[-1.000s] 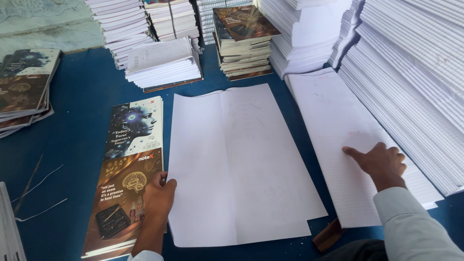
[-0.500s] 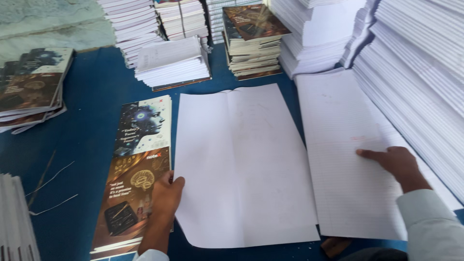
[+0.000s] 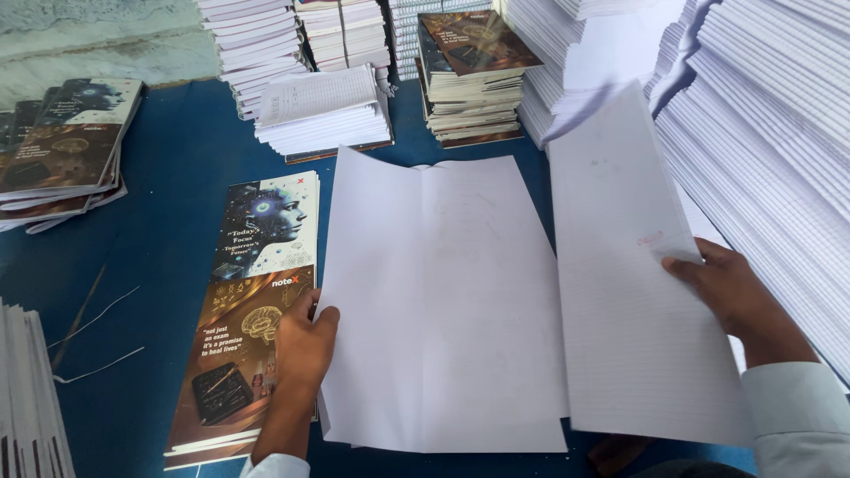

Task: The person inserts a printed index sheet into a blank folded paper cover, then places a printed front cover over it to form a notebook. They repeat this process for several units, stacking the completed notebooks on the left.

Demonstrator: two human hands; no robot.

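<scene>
My right hand (image 3: 730, 292) pinches a ruled sheet bundle (image 3: 633, 274) at three o'clock, lifted off the blue table (image 3: 168, 186), while my left hand (image 3: 304, 341) presses flat on the white sheets' (image 3: 447, 301) nine o'clock edge.

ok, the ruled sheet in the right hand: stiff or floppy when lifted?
Probably floppy: the ruled sheet already bows upward where the right hand pinches one edge. Likely light, since one hand raises it. Looks smooth, so it may slide easily over the white sheet.
</scene>
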